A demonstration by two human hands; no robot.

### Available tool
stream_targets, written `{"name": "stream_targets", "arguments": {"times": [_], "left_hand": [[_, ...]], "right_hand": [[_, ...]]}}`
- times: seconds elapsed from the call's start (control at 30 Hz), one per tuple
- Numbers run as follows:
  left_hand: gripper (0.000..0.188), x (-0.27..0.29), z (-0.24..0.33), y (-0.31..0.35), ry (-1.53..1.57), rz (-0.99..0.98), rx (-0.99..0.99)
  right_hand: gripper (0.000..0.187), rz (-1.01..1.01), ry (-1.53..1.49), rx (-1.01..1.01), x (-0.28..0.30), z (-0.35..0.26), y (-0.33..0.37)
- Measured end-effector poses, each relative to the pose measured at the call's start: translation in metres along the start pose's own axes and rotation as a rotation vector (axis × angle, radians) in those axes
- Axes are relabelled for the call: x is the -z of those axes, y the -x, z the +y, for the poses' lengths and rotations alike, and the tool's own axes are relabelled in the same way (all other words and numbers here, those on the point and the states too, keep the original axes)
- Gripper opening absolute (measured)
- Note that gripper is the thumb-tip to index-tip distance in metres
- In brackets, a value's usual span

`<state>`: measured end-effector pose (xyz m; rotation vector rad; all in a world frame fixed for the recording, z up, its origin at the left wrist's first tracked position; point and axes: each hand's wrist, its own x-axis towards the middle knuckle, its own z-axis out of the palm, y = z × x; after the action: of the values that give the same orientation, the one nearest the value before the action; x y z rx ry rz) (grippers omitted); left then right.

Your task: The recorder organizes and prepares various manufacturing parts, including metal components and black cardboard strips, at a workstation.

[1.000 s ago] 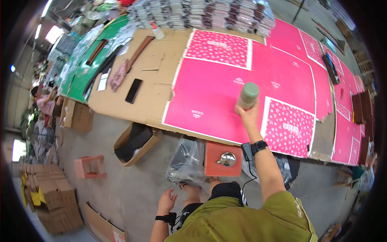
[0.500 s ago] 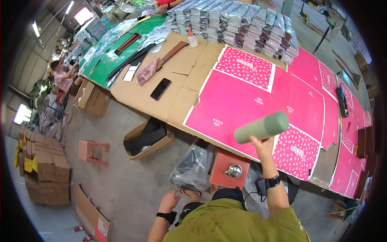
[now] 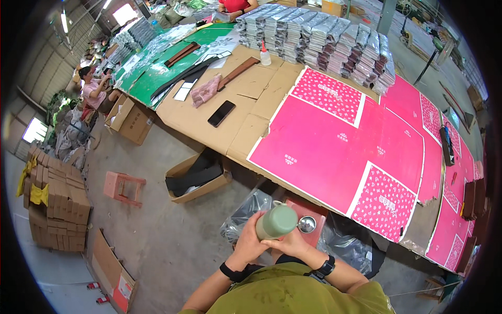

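A long table (image 3: 209, 118) topped with brown cardboard ran across the view, and most of its right part lay under pink sheets (image 3: 334, 152), some plain and some patterned with small white marks. Along the far edge stood rows of stacked grey bundles (image 3: 324, 39). A green mat (image 3: 157, 73) covered the far left stretch, where another person (image 3: 94, 89) sat working. On the floor, an open box (image 3: 198, 175) sat just under the table's near edge, with a pink stool (image 3: 123, 186) to its left and piled cartons (image 3: 52, 204) further out. A clear plastic bag (image 3: 246, 212) slumped near the person's knees. On the cardboard lay a black phone (image 3: 221, 113), a pinkish cloth (image 3: 205, 90) and a small white glue bottle (image 3: 265, 55).

Close to the chest, both hands held a pale green flask (image 3: 276, 222), lying roughly level, off the table. The left hand (image 3: 250, 242) was wrapped around its base end; the right hand (image 3: 290, 244) gripped it from below near the middle. Just right of the flask sat a shiny round cap (image 3: 306, 224) on a red stool (image 3: 308, 230); whether the two touched could not be told.
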<state>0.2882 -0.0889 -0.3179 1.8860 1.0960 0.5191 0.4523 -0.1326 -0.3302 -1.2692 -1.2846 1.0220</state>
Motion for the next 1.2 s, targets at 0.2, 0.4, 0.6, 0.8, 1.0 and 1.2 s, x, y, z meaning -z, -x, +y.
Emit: {"name": "stream_targets", "arguments": {"times": [0.2, 0.4, 0.6, 0.8, 1.0, 1.2], "left_hand": [[0.085, -0.003, -0.011, 0.026, 0.042, 0.146, 0.063], [0.082, -0.010, -0.022, 0.037, -0.096, 0.159, 0.078], [0.081, 0.008, -0.026, 0.042, 0.048, -0.010, 0.105], [0.077, 0.027, -0.002, 0.046, 0.089, -0.204, 0.093], [0.069, 0.016, -0.010, 0.043, -0.080, -0.168, 0.005], [0.068, 0.012, -0.021, 0.038, -0.052, -0.295, -0.054]], "right_hand": [[0.112, 0.065, -0.039, 0.130, -0.003, -0.019, 0.000], [0.088, -0.005, 0.346, 0.271, 0.010, -0.048, -0.016], [0.075, -0.342, 0.123, 0.101, 0.025, -0.060, -0.019], [0.080, -0.510, 0.253, 0.190, 0.042, -0.091, -0.015], [0.071, -0.530, 0.587, 0.217, 0.051, -0.102, -0.006], [0.068, -0.546, 0.670, 0.365, 0.052, -0.101, 0.015]]}}
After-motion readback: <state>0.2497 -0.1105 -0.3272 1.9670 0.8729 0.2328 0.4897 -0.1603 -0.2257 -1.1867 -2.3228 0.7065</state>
